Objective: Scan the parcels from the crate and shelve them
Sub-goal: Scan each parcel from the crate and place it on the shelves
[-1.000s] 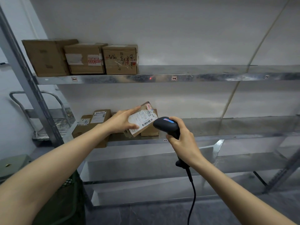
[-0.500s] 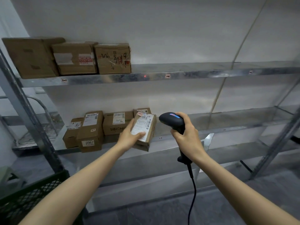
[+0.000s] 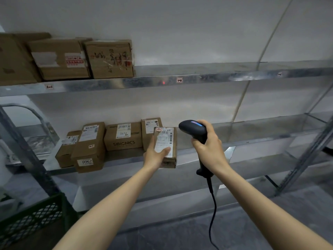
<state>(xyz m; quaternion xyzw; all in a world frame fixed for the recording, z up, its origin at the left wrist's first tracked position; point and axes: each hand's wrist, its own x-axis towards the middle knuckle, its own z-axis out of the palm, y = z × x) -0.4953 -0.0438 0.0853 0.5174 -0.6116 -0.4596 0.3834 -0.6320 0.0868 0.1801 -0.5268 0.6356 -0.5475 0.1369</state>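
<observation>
Shelving a scanned parcel, as judged from the scene. The left hand grips the near end of the parcel, thumb lying across its white label, and holds it just right of the SIBIONICS box, beside the upright carton that stands between them. The parcel's near end overhangs the front lip of the middle shelf; whether its far end already rests on the shelf cannot be told. The right hand is closed around the handle of the corded scanner, farther right of the SIBIONICS box, its head pointing up and away from the parcel. A red dot shows on the edge of the upper shelf, above and right of the SIBIONICS box.

Progress: four cartons stand in the SIBIONICS box's row and three on the upper shelf, above and left of it, so several parcels appear done. The one in hand is not yet released. The crate, below and far left of the SIBIONICS box, shows only its mesh wall; what remains inside is hidden.
</observation>
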